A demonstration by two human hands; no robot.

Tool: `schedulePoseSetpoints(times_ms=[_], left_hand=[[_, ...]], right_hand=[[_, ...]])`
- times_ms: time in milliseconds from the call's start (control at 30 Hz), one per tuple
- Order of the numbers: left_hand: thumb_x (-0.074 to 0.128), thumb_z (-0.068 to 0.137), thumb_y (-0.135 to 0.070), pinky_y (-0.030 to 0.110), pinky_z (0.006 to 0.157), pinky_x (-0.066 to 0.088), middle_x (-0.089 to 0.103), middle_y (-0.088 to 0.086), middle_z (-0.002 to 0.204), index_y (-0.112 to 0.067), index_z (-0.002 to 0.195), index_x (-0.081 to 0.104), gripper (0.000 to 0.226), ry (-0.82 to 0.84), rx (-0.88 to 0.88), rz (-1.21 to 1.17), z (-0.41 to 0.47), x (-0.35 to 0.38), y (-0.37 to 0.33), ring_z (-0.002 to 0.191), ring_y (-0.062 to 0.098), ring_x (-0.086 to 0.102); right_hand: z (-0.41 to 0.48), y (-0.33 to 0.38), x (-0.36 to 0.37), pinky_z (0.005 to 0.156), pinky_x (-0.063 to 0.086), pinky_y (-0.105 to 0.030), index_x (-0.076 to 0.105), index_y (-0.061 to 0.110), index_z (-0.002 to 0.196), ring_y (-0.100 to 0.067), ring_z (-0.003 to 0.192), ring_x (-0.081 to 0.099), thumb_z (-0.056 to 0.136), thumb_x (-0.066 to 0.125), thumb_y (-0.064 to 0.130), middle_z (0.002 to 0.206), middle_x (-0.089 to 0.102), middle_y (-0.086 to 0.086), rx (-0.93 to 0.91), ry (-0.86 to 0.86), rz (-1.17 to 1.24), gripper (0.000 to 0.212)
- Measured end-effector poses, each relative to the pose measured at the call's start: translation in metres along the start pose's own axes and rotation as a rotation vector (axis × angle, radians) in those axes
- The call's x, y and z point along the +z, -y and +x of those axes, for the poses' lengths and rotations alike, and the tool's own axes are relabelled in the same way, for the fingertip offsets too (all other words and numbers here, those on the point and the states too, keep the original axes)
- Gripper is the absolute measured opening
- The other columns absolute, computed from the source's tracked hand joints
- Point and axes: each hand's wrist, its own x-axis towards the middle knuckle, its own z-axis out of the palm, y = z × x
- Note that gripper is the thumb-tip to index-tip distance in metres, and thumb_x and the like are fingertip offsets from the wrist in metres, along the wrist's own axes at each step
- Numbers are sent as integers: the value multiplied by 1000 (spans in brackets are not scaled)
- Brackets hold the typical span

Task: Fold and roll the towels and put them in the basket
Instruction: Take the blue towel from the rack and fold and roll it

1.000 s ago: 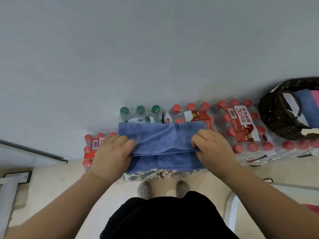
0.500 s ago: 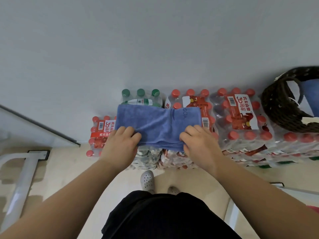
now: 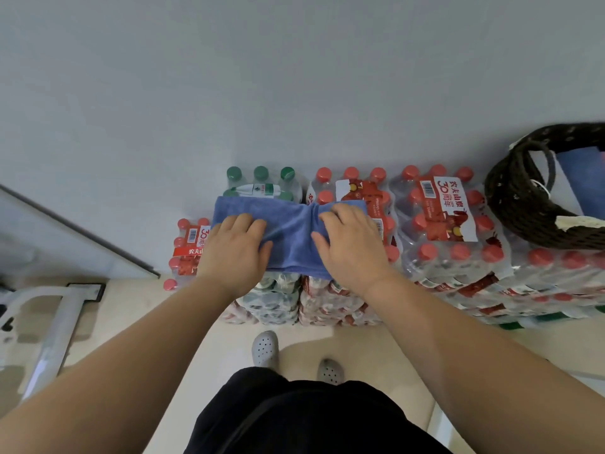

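Observation:
A blue towel (image 3: 289, 231) lies folded into a band on top of stacked packs of water bottles. My left hand (image 3: 234, 249) rests flat on its left part, fingers pointing away from me. My right hand (image 3: 350, 244) lies flat on its right part, fingers spread over the cloth. A dark woven basket (image 3: 517, 204) stands on the bottle packs at the far right, with blue cloth showing inside it.
Shrink-wrapped packs of red-capped bottles (image 3: 442, 224) and green-capped bottles (image 3: 262, 181) stand against the grey wall. A white metal frame (image 3: 55, 329) stands on the floor at the left. My feet in grey clogs (image 3: 265, 348) are just below the packs.
The lower half of the towel has been folded up onto the top of the packs. Both hands moved forward and now press flat on the towel instead of gripping its edge.

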Motion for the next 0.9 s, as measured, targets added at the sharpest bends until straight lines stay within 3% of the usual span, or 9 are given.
schedulePoseSetpoints(times_ms=[33, 100, 167, 267, 367, 567, 733, 833, 900], left_hand=[[35, 97, -42, 50, 99, 42, 58, 13, 128, -13, 125, 57, 46, 23, -11, -3, 8, 1, -2, 118, 37, 51], [32, 102, -45, 53, 118, 20, 31, 12, 158, -13, 150, 33, 58, 111, -42, -8, 25, 8, -2, 146, 34, 25], [22, 102, -53, 52, 122, 3, 2, 6, 166, -15, 157, 10, 68, 196, -45, 0, 38, 17, 0, 152, 28, 0], [9, 97, -64, 51, 122, -2, -13, 3, 165, -16, 157, -7, 79, 264, -31, 0, 41, 33, 11, 152, 24, -12], [2, 93, -70, 49, 123, -3, -15, 5, 164, -14, 156, -11, 86, 260, -75, -2, 34, 43, 23, 151, 23, -15], [1, 92, -72, 49, 123, 0, -13, 9, 165, -10, 156, -12, 90, 227, -136, -10, 30, 45, 27, 151, 25, -14], [2, 90, -73, 52, 122, 1, -14, 11, 164, -9, 155, -13, 93, 251, -134, 0, 33, 44, 26, 151, 27, -15], [-1, 89, -74, 53, 122, 0, -16, 12, 163, -8, 155, -13, 93, 252, -123, -5, 33, 45, 25, 151, 28, -16], [-5, 89, -72, 53, 122, -1, -16, 13, 163, -8, 155, -12, 92, 256, -112, -5, 34, 45, 26, 151, 28, -15]], right_hand=[[9, 4, 3, 116, 29, -46, 46, 11, 143, -31, 138, 37, 102, 39, 45, 148, 44, -11, 32, 47, -23, 54], [24, 9, 14, 123, 10, -50, 19, 9, 157, -32, 152, 13, 103, 26, 51, 164, 19, -13, 113, 159, -70, 69], [29, 6, 27, 124, -2, -50, 0, 10, 159, -30, 153, -5, 100, 14, 61, 167, 0, -12, 198, 240, -86, 79], [24, -1, 36, 123, -7, -50, -12, 11, 157, -28, 152, -17, 91, -1, 72, 166, -14, -10, 245, 313, -149, 90], [21, -12, 37, 123, -4, -52, -14, 13, 157, -27, 152, -18, 88, -6, 75, 166, -16, -8, 270, 286, -188, 93], [23, -21, 35, 120, -8, -53, -7, 16, 159, -27, 152, -15, 91, 6, 75, 166, -15, -5, 304, 245, -168, 91], [27, -5, 29, 120, -8, -59, -4, 10, 158, -32, 152, -15, 87, -4, 77, 166, -13, -12, 332, 227, -236, 98], [34, 30, 30, 117, -15, -59, -14, 11, 156, -33, 149, -24, 87, -6, 78, 163, -22, -13, 224, 221, -226, 96], [38, 47, 40, 118, -13, -60, -13, 13, 157, -30, 150, -23, 88, -5, 78, 164, -20, -9, 153, 239, -212, 95]])
